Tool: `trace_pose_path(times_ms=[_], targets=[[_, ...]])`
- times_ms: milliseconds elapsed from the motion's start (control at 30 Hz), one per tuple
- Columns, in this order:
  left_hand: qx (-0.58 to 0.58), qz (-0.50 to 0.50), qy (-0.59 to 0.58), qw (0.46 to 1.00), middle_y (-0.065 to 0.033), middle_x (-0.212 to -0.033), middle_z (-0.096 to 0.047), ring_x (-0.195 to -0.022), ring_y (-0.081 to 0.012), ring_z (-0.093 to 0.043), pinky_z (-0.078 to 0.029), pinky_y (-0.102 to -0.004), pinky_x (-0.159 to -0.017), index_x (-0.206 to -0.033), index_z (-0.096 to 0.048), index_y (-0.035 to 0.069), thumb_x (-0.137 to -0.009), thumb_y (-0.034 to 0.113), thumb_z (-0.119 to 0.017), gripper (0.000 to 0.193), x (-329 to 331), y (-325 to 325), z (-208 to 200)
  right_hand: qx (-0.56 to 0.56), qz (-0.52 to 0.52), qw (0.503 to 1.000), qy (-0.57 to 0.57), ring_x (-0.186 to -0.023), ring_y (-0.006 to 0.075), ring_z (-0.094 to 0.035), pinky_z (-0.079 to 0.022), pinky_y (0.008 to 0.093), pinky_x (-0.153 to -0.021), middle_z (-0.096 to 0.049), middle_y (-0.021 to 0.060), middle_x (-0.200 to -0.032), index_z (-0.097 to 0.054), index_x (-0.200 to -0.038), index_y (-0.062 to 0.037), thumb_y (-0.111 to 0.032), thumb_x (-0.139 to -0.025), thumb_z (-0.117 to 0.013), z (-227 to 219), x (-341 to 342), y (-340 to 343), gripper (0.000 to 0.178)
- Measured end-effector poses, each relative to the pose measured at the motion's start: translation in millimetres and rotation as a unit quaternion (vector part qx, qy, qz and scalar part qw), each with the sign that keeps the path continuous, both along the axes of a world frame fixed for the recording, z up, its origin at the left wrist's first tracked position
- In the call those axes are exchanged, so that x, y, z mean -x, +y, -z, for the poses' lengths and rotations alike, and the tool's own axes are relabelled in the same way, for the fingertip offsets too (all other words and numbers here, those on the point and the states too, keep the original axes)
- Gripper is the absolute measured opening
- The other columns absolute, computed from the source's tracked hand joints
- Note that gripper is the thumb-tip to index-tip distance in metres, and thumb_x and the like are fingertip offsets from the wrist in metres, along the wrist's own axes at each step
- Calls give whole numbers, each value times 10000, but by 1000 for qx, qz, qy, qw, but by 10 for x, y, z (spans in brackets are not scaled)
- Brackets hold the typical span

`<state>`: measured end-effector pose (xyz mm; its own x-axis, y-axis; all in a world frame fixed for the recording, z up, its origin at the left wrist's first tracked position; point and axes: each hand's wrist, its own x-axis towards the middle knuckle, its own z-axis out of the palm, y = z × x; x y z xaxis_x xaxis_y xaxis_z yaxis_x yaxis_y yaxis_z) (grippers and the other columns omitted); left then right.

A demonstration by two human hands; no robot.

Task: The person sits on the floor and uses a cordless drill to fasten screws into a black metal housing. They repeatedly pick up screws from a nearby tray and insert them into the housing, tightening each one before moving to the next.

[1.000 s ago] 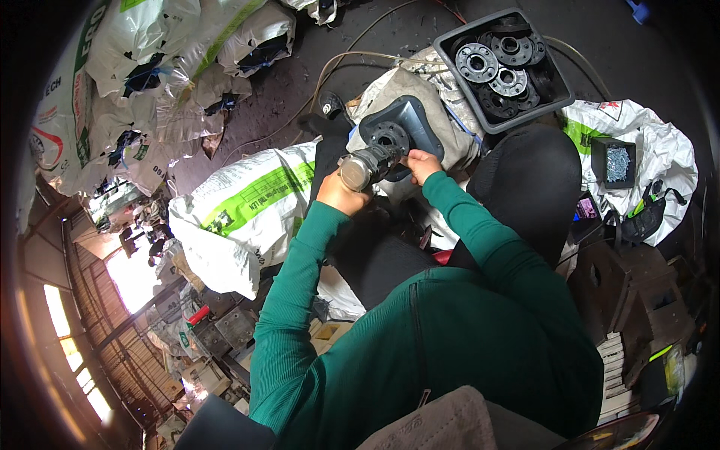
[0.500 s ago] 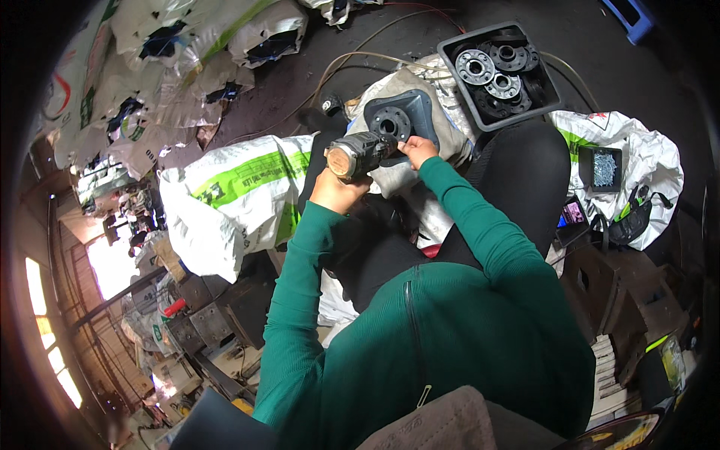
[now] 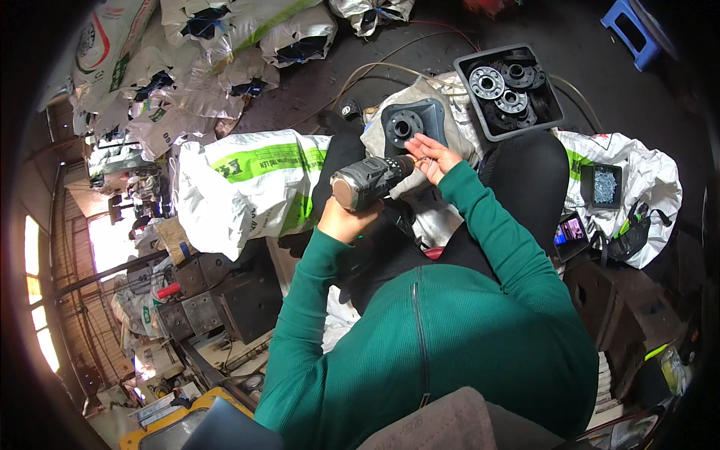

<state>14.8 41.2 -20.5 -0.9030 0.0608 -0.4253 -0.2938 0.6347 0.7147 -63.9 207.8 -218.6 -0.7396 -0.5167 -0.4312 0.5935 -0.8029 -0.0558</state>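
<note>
Item: cordless drill (image 3: 367, 182), grey and black, held level over the lap with its nose toward the black flanged plate (image 3: 407, 126).

Holder: left hand (image 3: 346, 219), fingers wrapped tight around the pistol grip below the motor body. Right hand (image 3: 433, 157) sits at the nose, fingers half curled and pinched narrow about the bit tip or a small screw (too small to tell which).

Handling, as judged: the drill looks dense and rigid, its weight low in the grip where the battery would sit, so the grip is the sound place to hold; the round motor body is smooth and offers less purchase. The nose end is thin and hard, suited to fingertips only, and best kept clear of the trigger hand's squeeze.

Plate: a stiff moulded piece with a round hub, lying flat on a pale sack (image 3: 390, 142) just beyond the drill nose. Likely light but unyielding; its edges give the firmest hold.

Nearby: black tray (image 3: 480, 112) of like round flanges beyond the right hand; small tray of screws (image 3: 602, 184) on a white sack at the far right; white-and-green sack (image 3: 240, 187) to the left; blue stool (image 3: 628, 30) at the top right.
</note>
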Motion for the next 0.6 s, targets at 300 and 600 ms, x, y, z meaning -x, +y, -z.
trace_pose_path(times_ms=[300, 600], targets=[[176, 61, 35, 982, -150, -879, -647, -809, -298, -637, -509, -376, -720, -970, -602, 32, -669, 299, -717, 418, 29, 14, 104, -64, -69, 990, 106, -1235, 223, -413, -359, 326, -980, -444, 144, -1326, -389, -1309, -22, 3, -839, -515, 185, 160, 22, 487], [57, 2, 122, 991, -133, -842, -649, -786, -293, -637, -512, -363, -711, -965, -603, 78, -645, 242, -687, 369, -7, 7, 89, -82, -85, 983, 142, -859, -30, -532, -427, 104, -616, -496, 46, -1297, -362, -1342, -92, -26, -903, -436, 410, 226, 72, 450]])
